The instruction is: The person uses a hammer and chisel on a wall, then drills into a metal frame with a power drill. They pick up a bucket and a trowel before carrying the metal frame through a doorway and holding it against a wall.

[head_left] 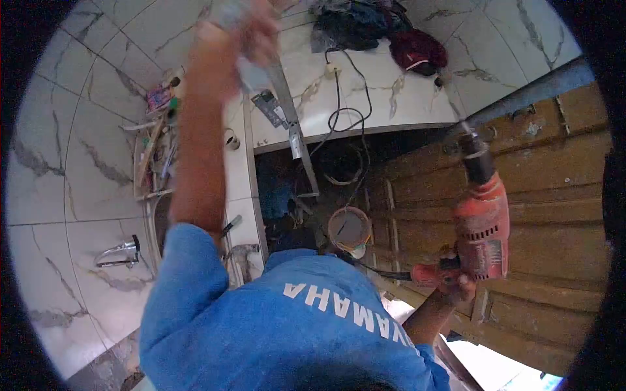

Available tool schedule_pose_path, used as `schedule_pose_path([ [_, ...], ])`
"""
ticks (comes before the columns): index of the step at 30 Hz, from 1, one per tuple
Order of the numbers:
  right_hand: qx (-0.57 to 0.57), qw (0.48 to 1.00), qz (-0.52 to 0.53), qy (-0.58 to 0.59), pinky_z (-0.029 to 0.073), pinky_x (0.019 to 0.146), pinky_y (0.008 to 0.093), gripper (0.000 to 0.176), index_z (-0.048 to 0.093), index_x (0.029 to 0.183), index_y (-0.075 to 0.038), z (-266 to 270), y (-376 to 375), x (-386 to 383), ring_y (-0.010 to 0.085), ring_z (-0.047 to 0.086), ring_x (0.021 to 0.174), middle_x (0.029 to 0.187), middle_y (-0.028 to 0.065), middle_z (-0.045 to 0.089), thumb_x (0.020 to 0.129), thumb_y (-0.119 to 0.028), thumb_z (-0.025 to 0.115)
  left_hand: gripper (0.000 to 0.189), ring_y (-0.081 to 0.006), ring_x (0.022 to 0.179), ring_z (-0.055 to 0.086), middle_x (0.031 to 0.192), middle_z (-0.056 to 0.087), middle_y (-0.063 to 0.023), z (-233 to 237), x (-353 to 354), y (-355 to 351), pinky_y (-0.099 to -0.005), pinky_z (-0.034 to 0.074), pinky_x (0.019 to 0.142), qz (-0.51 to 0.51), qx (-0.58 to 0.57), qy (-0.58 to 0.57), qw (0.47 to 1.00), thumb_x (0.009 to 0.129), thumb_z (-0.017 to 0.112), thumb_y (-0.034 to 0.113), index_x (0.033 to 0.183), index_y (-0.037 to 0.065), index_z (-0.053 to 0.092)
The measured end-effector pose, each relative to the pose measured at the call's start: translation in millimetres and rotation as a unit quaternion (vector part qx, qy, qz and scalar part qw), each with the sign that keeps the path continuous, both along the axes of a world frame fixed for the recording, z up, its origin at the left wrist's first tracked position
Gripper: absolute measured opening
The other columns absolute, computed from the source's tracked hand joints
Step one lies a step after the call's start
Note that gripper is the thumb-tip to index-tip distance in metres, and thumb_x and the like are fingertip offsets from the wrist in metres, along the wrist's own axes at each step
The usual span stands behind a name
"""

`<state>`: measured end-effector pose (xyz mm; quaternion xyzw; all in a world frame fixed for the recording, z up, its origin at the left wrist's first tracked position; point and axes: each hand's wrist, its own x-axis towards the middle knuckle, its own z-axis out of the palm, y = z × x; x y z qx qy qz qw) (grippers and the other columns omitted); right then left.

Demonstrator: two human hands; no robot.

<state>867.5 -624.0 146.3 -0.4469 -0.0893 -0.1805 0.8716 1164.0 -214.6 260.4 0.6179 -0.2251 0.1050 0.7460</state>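
a red drill (pixel 484 228) is being held up at the right by the right hand (pixel 462 287), whose fingers are being kept closed around its handle; its long bit is being pointed up toward the edge of a marble-patterned bench (pixel 385 91), and whether anything is being touched by the tip cannot be told. a brown ridged panel (pixel 554 195) is being partly covered by the drill. from the handle, a dark cord is being led off to the left. steady, firm support seems to be called for by the drill's long, front-heavy shape

the left hand (pixel 257 36) is being raised high over the bench and is being blurred by motion; something pale and clear is showing at it, but whether the fingers are being held apart or together cannot be told

on the bench, a looped black cable with a pale socket (pixel 333 69), a dark bundle (pixel 355 25) and a maroon item (pixel 418 52) are being supported. below, a round bucket (pixel 349 228) is being seen, and a chrome tap (pixel 120 253) is being held on the tiled wall at the left
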Motion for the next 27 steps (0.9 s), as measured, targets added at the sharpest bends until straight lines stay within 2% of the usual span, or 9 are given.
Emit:
schedule_pose_path([
  [1, 0.003, 1.000, 0.005, 0.001, 0.048, 0.081, 0.0445, 0.069, 0.039, 0.124, 0.004, -19, -4, -15, 0.0306, 0.057, 0.093, 0.114, 0.0199, 0.053, 0.063, -0.013, 0.066, 0.048, -0.0059, 0.053, 0.046, 0.093, 0.058, -0.0069, -8, -27, -26, -0.0224, 0.044, 0.057, -0.059, -0.013, 0.075, 0.995, 0.084, 0.060, 0.034, 0.111, -0.005, 0.055],
  [3, 0.008, 0.972, -0.095, 0.217, 0.044, 0.088, 0.0489, 0.082, 0.039, 0.124, 0.003, -66, -18, -51, 0.0364, 0.051, 0.102, 0.115, 0.0189, 0.051, 0.051, -0.011, 0.074, 0.051, -0.0083, 0.050, 0.051, 0.084, 0.058, -0.0093, -31, -60, -62, -0.0225, 0.043, 0.051, -0.159, -0.161, 0.115, 0.967, 0.081, 0.066, 0.032, 0.115, -0.004, 0.053],
  [4, -0.014, 0.999, -0.045, 0.026, 0.050, 0.077, 0.0476, 0.066, 0.042, 0.120, 0.008, -26, 10, -8, 0.0365, 0.057, 0.096, 0.106, 0.0233, 0.056, 0.063, -0.014, 0.067, 0.054, -0.0085, 0.050, 0.051, 0.087, 0.058, -0.0093, -39, -72, -74, -0.0237, 0.044, 0.052, -0.178, -0.211, 0.136, 0.951, 0.080, 0.067, 0.033, 0.116, -0.005, 0.052],
  [5, -0.012, 0.999, -0.035, 0.023, 0.050, 0.077, 0.0476, 0.066, 0.042, 0.120, 0.008, -39, 4, -17, 0.0365, 0.057, 0.096, 0.106, 0.0233, 0.056, 0.063, -0.014, 0.067, 0.058, -0.0087, 0.051, 0.051, 0.089, 0.057, -0.0092, -46, -84, -82, -0.0248, 0.044, 0.053, -0.196, -0.260, 0.154, 0.933, 0.079, 0.067, 0.034, 0.118, -0.005, 0.050],
  [7, -0.137, 0.962, -0.093, 0.215, 0.038, 0.094, 0.0509, 0.096, 0.033, 0.129, -0.001, -55, 7, -30, 0.0338, 0.042, 0.116, 0.128, 0.0183, 0.040, 0.046, -0.013, 0.079, 0.062, -0.0064, 0.051, 0.048, 0.095, 0.055, -0.0096, -59, -104, -88, -0.0241, 0.044, 0.056, -0.212, -0.268, 0.162, 0.926, 0.080, 0.066, 0.036, 0.121, -0.006, 0.046],
  [8, -0.080, 0.992, -0.097, 0.020, 0.052, 0.074, 0.0459, 0.068, 0.041, 0.121, 0.006, -52, 21, -12, 0.0349, 0.060, 0.089, 0.108, 0.0223, 0.055, 0.062, -0.013, 0.069, 0.066, -0.0040, 0.052, 0.046, 0.100, 0.054, -0.0101, -62, -111, -89, -0.0234, 0.044, 0.060, -0.238, -0.277, 0.171, 0.915, 0.081, 0.064, 0.038, 0.125, -0.007, 0.042],
  [13, -0.111, 0.990, 0.005, 0.087, 0.053, 0.072, 0.0430, 0.068, 0.042, 0.120, 0.006, -10, 39, -8, 0.0335, 0.061, 0.086, 0.099, 0.0201, 0.059, 0.062, -0.013, 0.074, 0.061, -0.0059, 0.051, 0.047, 0.092, 0.056, -0.0083, -75, -143, -88, -0.0255, 0.044, 0.059, -0.219, -0.274, 0.182, 0.919, 0.079, 0.067, 0.033, 0.121, -0.006, 0.045],
  [16, -0.129, 0.982, 0.047, 0.130, 0.054, 0.064, 0.0389, 0.069, 0.043, 0.119, 0.004, -31, 20, -13, 0.0312, 0.062, 0.082, 0.094, 0.0179, 0.061, 0.062, -0.017, 0.076, 0.038, -0.0091, 0.048, 0.047, 0.061, 0.054, -0.0027, -72, -165, -94, -0.0267, 0.044, 0.055, -0.211, -0.307, 0.246, 0.895, 0.082, 0.066, 0.021, 0.109, -0.002, 0.054],
  [27, -0.207, 0.958, 0.109, 0.168, 0.053, 0.064, 0.0378, 0.072, 0.042, 0.120, 0.002, -64, -26, -9, 0.0303, 0.061, 0.083, 0.099, 0.0175, 0.059, 0.062, -0.021, 0.077, 0.017, -0.0090, 0.052, 0.051, 0.067, 0.055, -0.0007, -89, -195, -86, -0.0238, 0.043, 0.048, -0.022, -0.388, 0.228, 0.893, 0.084, 0.063, 0.019, 0.086, 0.004, 0.055],
])
